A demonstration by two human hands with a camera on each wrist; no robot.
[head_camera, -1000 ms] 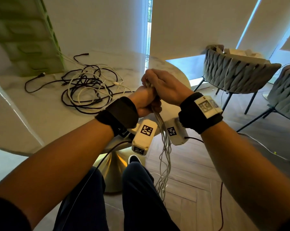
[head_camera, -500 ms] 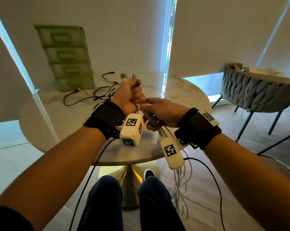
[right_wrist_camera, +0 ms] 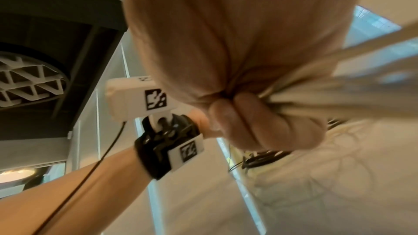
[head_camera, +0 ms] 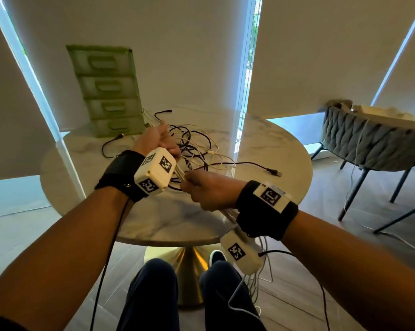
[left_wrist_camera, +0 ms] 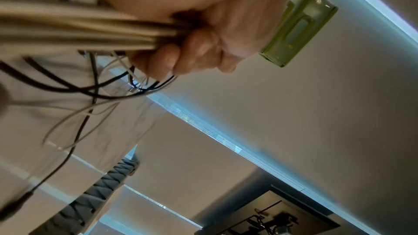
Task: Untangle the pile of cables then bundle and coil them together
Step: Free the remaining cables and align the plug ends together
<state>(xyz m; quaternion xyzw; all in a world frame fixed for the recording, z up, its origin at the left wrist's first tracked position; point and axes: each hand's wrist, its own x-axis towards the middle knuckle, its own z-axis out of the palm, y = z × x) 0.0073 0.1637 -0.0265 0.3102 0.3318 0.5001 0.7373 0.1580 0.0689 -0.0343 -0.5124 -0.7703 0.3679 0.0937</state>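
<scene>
- Left hand, centre-left in the head view, is fisted tight around a bundle of pale cables; the left wrist view shows the fingers curled right over those strands.
- Right hand, just below and right of the left, clamps the same bundle in a closed fist; in the right wrist view the fingers wrap around the pale strands as they fan out to the right edge.
- Between the two fists the bundle runs as a short straight stretch, slanting down to the right.
- Below the right wrist the loose ends of the bundle hang off the table edge, down toward the floor at lower centre.
- Behind the hands, at mid-frame, a pile of black and white cables lies tangled on the round marble table.
- One black cable trails out of the pile to the right, its plug lying on the tabletop.
- Another black lead loops out to the left of the pile.
- Green drawer unit stands at the far edge of the table, upper left.
- Grey woven chair sits at the right of the frame.
- The person's knees show at the bottom, in front of the gold table base.
</scene>
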